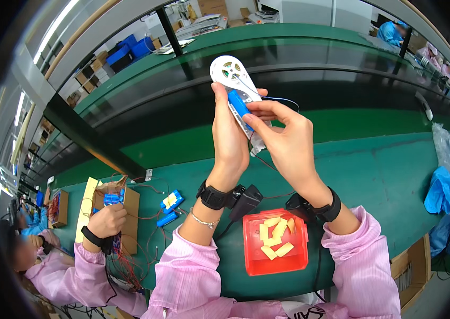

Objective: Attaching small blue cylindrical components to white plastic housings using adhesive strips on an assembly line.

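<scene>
My left hand [228,141] is closed around a white plastic housing [226,65] with a round, grille-like end, held up above the bench. Along the inside of its handle part lies a blue battery [239,106], slightly tilted. With thumb and fingers, my right hand [289,135] pinches the battery's lower end against the housing. Thin wires [284,99] loop out to the right of the housing, and a dark wire hangs below it. A piece of clear wrap seems to show at the housing's lower end.
A red tray [275,266] with several pale yellow foam pieces [272,240] stands between my forearms. Left of me are loose blue batteries [171,201] with wires, and a cardboard box [131,223] where a co-worker's hand [107,220] reaches. A dark conveyor [342,85] runs beyond the green bench [374,170].
</scene>
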### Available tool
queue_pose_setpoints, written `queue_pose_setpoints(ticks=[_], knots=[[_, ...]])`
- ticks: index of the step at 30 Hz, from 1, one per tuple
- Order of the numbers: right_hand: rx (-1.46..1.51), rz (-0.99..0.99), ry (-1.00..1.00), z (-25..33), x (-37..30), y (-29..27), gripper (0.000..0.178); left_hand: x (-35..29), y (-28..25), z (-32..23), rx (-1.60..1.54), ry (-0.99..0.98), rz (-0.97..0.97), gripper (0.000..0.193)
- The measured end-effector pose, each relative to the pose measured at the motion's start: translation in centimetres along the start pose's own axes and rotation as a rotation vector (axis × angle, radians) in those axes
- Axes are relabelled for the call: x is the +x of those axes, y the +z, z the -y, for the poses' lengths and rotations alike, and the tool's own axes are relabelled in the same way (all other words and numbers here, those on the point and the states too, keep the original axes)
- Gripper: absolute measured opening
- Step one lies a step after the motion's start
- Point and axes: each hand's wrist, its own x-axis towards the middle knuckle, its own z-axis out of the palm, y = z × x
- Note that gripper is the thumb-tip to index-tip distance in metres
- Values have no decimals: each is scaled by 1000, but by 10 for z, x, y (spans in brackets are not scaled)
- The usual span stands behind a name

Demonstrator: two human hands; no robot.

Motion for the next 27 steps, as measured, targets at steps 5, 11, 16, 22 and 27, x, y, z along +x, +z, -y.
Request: queue_pose_setpoints(ticks=[5, 11, 16, 22, 27], knots=[[-16, 33, 52, 0, 0, -1, 20, -1, -1, 4, -15, 6, 9, 64], [-212, 36, -183, 2, -2, -1, 22, -3, 7, 3, -43, 85, -16, 70], [-402, 53, -297, 11, -1, -8, 31, -1, 8, 3, -129, 95, 130, 67], [-473, 24, -390, 17, -4, -8, 37, -3, 14, 0, -151, 68, 233, 71], [-475, 47, -414, 10, -1, -9, 35, -5, 15, 5, -132, 100, 228, 68]])
